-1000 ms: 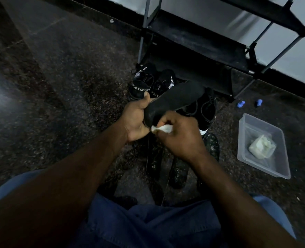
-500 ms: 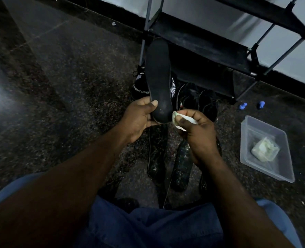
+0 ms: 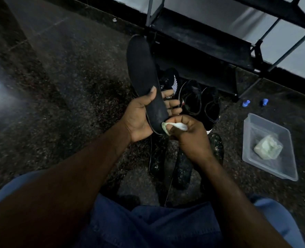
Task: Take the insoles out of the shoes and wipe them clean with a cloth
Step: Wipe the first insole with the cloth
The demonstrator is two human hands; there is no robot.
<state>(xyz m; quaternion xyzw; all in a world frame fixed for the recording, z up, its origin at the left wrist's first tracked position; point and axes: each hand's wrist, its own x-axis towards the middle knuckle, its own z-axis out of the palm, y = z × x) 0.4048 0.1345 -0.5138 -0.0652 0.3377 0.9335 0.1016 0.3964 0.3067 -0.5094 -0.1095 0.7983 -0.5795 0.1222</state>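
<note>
Where lettering shows, only "URT" reads on the sneaker (image 3: pixel 169 83) behind. Left hand (image 3: pixel 139 117) grips the insole (image 3: pixel 144 74) near its heel, above the shoes. Right hand (image 3: pixel 189 138) pinches the cloth (image 3: pixel 176 126), now pressed against that heel rather than beside it.

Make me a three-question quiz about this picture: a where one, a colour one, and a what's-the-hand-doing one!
1. Where does the spare cloth lie? A in the clear tub; B on a shelf; C on the lap.
2. What colour are the two small caps? A red; B blue; C yellow.
3. What is the right hand doing? A hanging idle; B pinching a cloth against the insole; C lifting a shoe.
Answers: 1 A, it sits crumpled inside the tub. 2 B, both show bright blue. 3 B, its fingers press the cloth on the insole's lower end.
</note>
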